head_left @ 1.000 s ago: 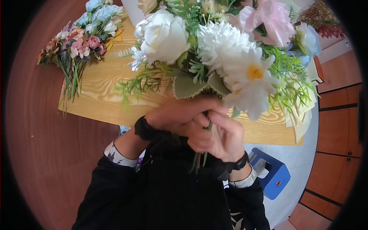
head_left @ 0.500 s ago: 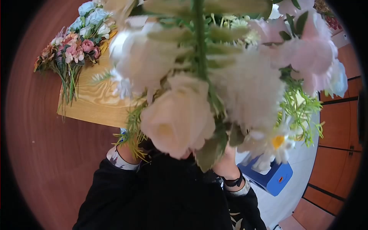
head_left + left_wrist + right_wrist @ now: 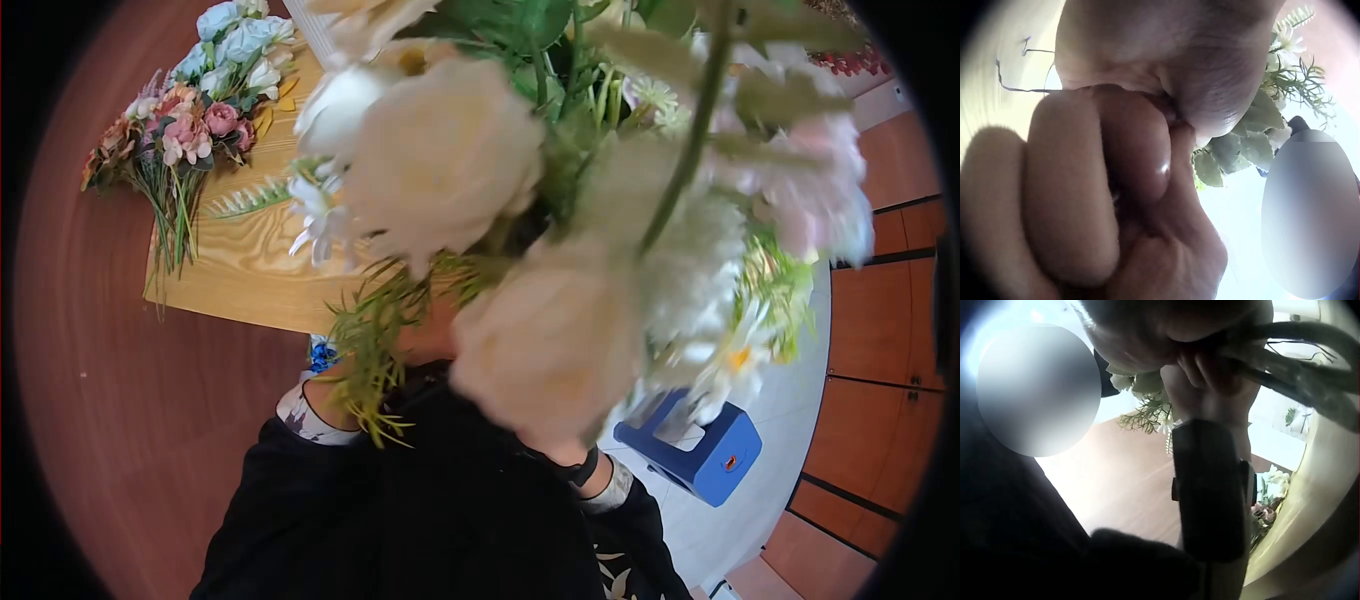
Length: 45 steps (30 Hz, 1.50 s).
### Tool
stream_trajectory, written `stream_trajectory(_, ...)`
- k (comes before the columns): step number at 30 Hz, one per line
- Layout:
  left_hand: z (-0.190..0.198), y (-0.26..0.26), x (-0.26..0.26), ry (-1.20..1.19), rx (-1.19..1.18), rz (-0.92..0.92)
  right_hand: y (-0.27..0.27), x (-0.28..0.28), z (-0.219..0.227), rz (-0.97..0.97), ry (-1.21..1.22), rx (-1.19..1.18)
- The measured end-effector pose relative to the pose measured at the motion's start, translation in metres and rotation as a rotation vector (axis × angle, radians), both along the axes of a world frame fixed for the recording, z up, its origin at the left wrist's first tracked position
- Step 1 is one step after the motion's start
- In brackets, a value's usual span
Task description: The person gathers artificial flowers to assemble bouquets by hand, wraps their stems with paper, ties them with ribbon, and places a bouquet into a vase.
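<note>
A large bouquet of artificial flowers (image 3: 560, 340), with cream, white and pink blooms and feathery greenery, fills the middle of the head view. It leans towards the person and hides most of both hands. My left hand (image 3: 430, 330) reaches in under the flowers from the left. In the right wrist view my right hand (image 3: 1166, 331) grips the green stems (image 3: 1310, 381), which run out to the right. Curled fingers of the two hands crowd together around the stems in the left wrist view. From between them trails a thin dark wire (image 3: 1022, 90).
On the left of the wooden table (image 3: 240, 285) lie bunches of pink and rust flowers (image 3: 190, 135) and pale blue flowers (image 3: 250, 42). A blue stool (image 3: 725, 460) stands on the floor at right, near the brown cabinets (image 3: 880, 320).
The bouquet has tipped towards the person and come up close to the head camera, covering the hands that showed at its stems. Since half a second ago its blooms have shifted.
</note>
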<state>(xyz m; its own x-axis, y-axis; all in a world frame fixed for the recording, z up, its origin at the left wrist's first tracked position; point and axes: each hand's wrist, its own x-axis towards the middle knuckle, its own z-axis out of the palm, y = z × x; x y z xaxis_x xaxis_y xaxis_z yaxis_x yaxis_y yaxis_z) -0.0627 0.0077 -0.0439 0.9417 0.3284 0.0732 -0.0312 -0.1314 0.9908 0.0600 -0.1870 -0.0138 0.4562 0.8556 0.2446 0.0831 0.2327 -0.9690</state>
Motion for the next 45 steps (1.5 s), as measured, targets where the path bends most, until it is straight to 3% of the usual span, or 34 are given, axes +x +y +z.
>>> stream_trajectory(1, -0.001, 0.009, 0.047, 0.022, -0.019, 0.019, 0.013, -0.001, 0.015, -0.02, 0.213, -0.078)
stream_trajectory(2, -0.003, 0.016, 0.053, 0.046, -0.038, 0.038, 0.024, -0.003, 0.029, -0.039, 0.426, -0.155)
stream_trajectory(6, -0.015, 0.037, 0.064, 0.138, -0.114, 0.105, 0.046, -0.01, 0.062, -0.236, 0.422, 0.067)
stream_trajectory(8, -0.018, 0.062, 0.036, 0.191, -0.146, 0.133, 0.047, -0.009, 0.068, -0.204, 0.405, 0.052)
stream_trajectory(9, -0.021, 0.071, 0.05, 0.226, -0.152, 0.141, 0.046, -0.004, 0.075, -0.14, 0.699, 0.017)
stream_trajectory(10, -0.023, 0.078, 0.015, 0.256, -0.166, 0.155, 0.046, 0.002, 0.085, -0.089, 0.748, 0.004)
stream_trajectory(12, -0.021, 0.078, 0.013, 0.293, -0.177, 0.172, 0.044, 0.007, 0.08, -0.038, 0.816, 0.022)
stream_trajectory(14, -0.008, 0.072, 0.02, 0.294, 0.075, 0.26, 0.044, 0.007, 0.076, 0.001, 0.85, 0.024)
stream_trajectory(15, -0.018, 0.074, 0.016, 0.297, 0.082, 0.265, 0.044, 0.006, 0.075, 0.036, 0.875, 0.024)
stream_trajectory(18, -0.077, 0.077, -0.004, -0.014, 0.093, 0.146, 0.044, 0.005, 0.077, 0.151, 0.895, 0.03)
stream_trajectory(19, -0.065, 0.076, 0.0, -0.009, 0.099, 0.143, 0.045, 0.005, 0.078, 0.151, 0.9, 0.037)
stream_trajectory(20, -0.014, 0.053, -0.076, 0.002, 0.098, 0.12, 0.045, 0.006, 0.08, 0.16, 0.877, 0.036)
stream_trajectory(21, -0.039, 0.083, -0.02, 0.012, 0.094, 0.094, 0.045, 0.007, 0.08, 0.166, 0.853, 0.034)
stream_trajectory(24, -0.011, 0.056, 0.053, 0.041, 0.087, 0.017, 0.044, 0.012, 0.078, 0.203, 0.85, 0.02)
stream_trajectory(26, 0.011, 0.05, 0.053, 0.068, 0.085, -0.031, 0.041, 0.009, 0.069, 0.22, 0.869, -0.002)
stream_trajectory(27, 0.029, 0.033, -0.028, 0.084, 0.083, -0.054, 0.039, 0.008, 0.065, 0.242, 0.883, -0.031)
stream_trajectory(28, 0.041, 0.032, -0.034, 0.099, 0.082, -0.078, 0.039, 0.009, 0.066, 0.239, 0.89, -0.022)
stream_trajectory(30, 0.065, 0.036, -0.029, 0.13, 0.079, -0.118, 0.038, 0.011, 0.07, 0.254, 0.921, -0.133)
stream_trajectory(34, 0.111, 0.062, 0.009, 0.21, 0.066, -0.145, 0.032, 0.012, 0.055, 0.279, 0.991, -0.086)
stream_trajectory(36, 0.129, 0.058, 0.013, 0.241, 0.061, -0.115, 0.031, 0.022, 0.06, 0.126, 0.936, -0.005)
stream_trajectory(37, 0.135, 0.065, 0.025, 0.295, 0.479, -0.124, 0.032, 0.025, 0.064, 0.095, 1.034, 0.046)
stream_trajectory(38, 0.139, 0.067, 0.032, 0.345, 0.898, -0.139, 0.035, 0.025, 0.071, -0.087, 0.949, 0.029)
stream_trajectory(39, 0.142, 0.062, 0.033, 0.35, 0.901, -0.128, 0.036, 0.028, 0.072, -0.072, 0.939, 0.071)
stream_trajectory(42, 0.146, 0.048, 0.032, 0.194, 0.97, 0.278, 0.035, 0.036, 0.069, -0.023, 0.912, 0.115)
stream_trajectory(44, 0.137, 0.058, 0.035, 0.237, 0.868, 0.286, 0.036, 0.035, 0.07, 0.008, 0.897, 0.111)
stream_trajectory(45, 0.135, 0.058, 0.038, 0.277, 0.977, 0.21, 0.038, 0.034, 0.072, 0.02, 0.88, 0.112)
